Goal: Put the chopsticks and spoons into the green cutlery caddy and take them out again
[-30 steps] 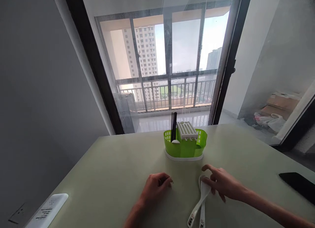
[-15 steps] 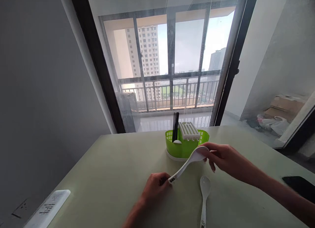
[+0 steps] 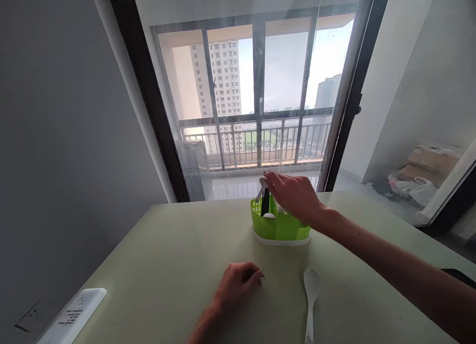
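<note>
Over the left part of a green cutlery caddy [image 3: 267, 228], my right hand [image 3: 297, 195] grips a white spoon [image 3: 261, 190]. The spoon's handle slants down toward the caddy's left compartment, while my fingers cover its bowl end. Black chopsticks [image 3: 265, 207] stand upright in that compartment, with a rounded white piece [image 3: 269, 215] in front of them. My hand hides most of the caddy's white slotted top. On the table, my left hand [image 3: 238, 284] rests with curled fingers and nothing in them. A second white spoon [image 3: 311, 283] lies to its right, bowl pointing away from me.
The pale green table [image 3: 178, 259] reaches back to a glass door. A white power strip [image 3: 76, 312] lies at the left edge. The corner of a dark object [image 3: 459, 275] shows at the right edge. Cardboard boxes [image 3: 431, 160] and bags sit beyond the glass at right.
My right hand has carried the spoon up and left to the caddy, turning its handle downward. My left hand has let go of the handle and stays in about the same place.
</note>
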The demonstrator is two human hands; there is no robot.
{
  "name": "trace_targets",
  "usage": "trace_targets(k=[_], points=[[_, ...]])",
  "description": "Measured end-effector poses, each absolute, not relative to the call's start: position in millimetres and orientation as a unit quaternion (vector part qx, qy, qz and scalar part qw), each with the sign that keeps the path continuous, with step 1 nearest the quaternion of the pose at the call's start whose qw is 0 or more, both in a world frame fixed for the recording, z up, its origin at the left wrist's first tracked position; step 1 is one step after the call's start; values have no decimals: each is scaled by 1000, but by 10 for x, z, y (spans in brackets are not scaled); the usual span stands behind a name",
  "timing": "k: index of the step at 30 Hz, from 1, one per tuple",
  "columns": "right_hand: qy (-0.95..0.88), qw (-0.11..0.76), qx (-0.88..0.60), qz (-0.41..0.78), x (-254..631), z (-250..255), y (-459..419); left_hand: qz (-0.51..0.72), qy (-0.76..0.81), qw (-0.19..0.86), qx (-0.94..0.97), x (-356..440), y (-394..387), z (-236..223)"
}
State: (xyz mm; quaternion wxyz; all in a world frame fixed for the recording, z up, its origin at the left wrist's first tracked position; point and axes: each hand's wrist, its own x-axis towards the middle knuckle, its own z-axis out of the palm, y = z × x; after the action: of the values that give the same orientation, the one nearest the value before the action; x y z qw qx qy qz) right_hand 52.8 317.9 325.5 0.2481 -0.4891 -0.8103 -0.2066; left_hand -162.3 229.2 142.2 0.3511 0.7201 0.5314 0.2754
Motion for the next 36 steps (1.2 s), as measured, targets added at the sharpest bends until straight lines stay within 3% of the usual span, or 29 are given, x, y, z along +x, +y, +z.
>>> trace_targets(k=[7,20,25,28,32,36], points=[[-858,110,-466,-187,204,2957,3273,282,528,347,721,-1621,2288,1419],[-877,41,-443,-183,99,2568,3222,271,528,330,734,-1625,2295,1409],[-877,55,-445,-175,166,2580,3195,269,535,332,729,-1609,2287,1417],[-888,142,-405,-166,294,2625,3083,270,536,340,724,-1609,2286,1410],[-917,257,-239,-190,609,2512,2842,275,529,332,731,-1611,2284,1397],[-961,184,-140,-152,1004,2176,2603,273,527,319,738,-1614,2291,1384]])
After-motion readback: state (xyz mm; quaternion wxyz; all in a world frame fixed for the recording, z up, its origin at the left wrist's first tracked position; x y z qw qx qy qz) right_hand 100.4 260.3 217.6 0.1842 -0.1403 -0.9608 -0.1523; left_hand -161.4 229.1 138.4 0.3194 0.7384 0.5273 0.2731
